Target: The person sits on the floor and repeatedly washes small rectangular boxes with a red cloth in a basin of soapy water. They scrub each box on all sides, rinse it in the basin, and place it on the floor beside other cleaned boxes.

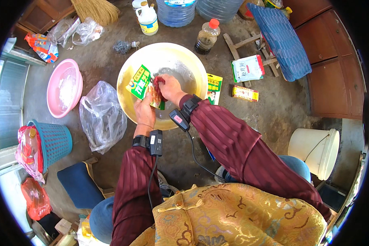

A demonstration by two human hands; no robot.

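Note:
My left hand (145, 112) grips the lower end of a green and yellow seasoning packet (139, 82) over a large yellowish basin (127, 107). Against the packet's right side, my right hand (169, 87) holds a bunched dark red cloth (157, 84). Sudsy water (184, 73) lies in the basin below. A similar green and yellow packet (214, 82) rests on the floor at the basin's right edge, partly hidden by it. Farther right are a white and red packet (248, 68) and a small yellow and red box (245, 93).
A clear plastic bag (103, 117) and a pink basin (64, 89) are on the left, near a teal basket (56, 143). Beyond the basin stand a white jug (148, 21) and a red-capped bottle (206, 37). A blue-cushioned stool (280, 40) and a cream bucket (309, 150) are right.

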